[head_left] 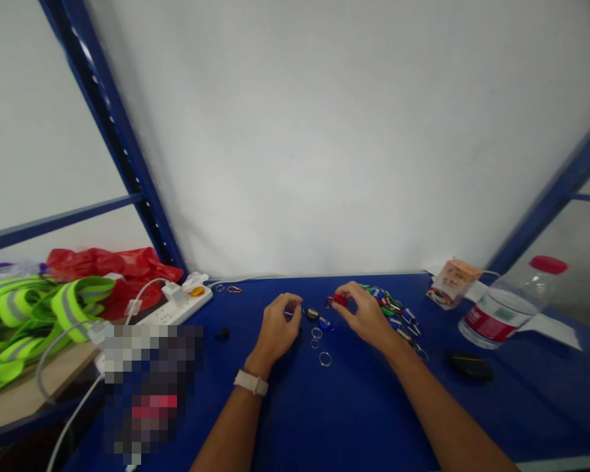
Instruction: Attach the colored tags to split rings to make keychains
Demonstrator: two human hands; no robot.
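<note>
My right hand [364, 313] pinches a small red key-chain piece [339, 299] with a ring hanging from it, just above the blue tabletop. To its left my left hand [279, 328] is curled with thumb and finger together; a small shiny bit shows at the fingers, too small to name. Between the hands lie a round dark piece [311, 314] and a blue key-chain piece [325, 324]. Below these are a large split ring [325, 353], a smaller ring [316, 327] and another small ring [314, 338]. Beside my right hand spreads a pile of coloured carabiner key chains [397, 322].
At right stand a water bottle [504, 313] and an orange box [453, 283], with a black object [469, 366] in front. At left are a power strip [177, 309], a small black piece [222, 334], an orange carabiner [235, 289] and green reflective straps [73, 308].
</note>
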